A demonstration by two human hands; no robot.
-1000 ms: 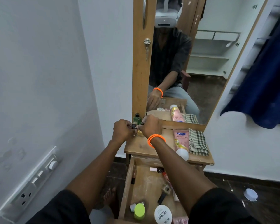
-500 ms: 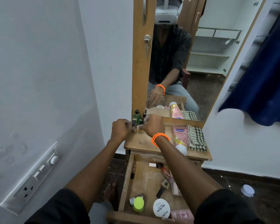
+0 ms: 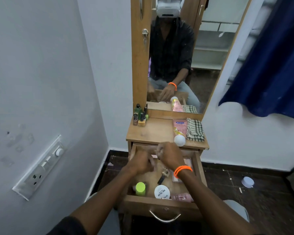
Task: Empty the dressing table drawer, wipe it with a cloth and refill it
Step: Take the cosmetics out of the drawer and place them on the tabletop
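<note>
The dressing table drawer point(image 3: 159, 205) stands pulled open below the tabletop point(image 3: 153, 133). Both my hands are inside its back half, blurred by motion. My left hand point(image 3: 141, 164) and my right hand point(image 3: 170, 156), which wears an orange wristband, have curled fingers close together; whether they hold anything is unclear. In the drawer lie a green-capped bottle point(image 3: 140, 188), a white round nail polish tub point(image 3: 162, 191), a pink tube point(image 3: 182, 197) and a small black item point(image 3: 161, 179). On the tabletop stand small nail polish bottles point(image 3: 140, 116), a pink tube with a white cap point(image 3: 179, 131) and a checked cloth point(image 3: 194, 130).
A tall mirror point(image 3: 185, 56) rises behind the tabletop. A switch board point(image 3: 41, 167) sits on the left wall close to my left arm. A blue curtain point(image 3: 270, 65) hangs at the right. A white lid point(image 3: 247, 181) lies on the dark floor.
Both hands left the small bottles at the tabletop's back left corner and dropped down into the open drawer. The bottles stay standing on the tabletop.
</note>
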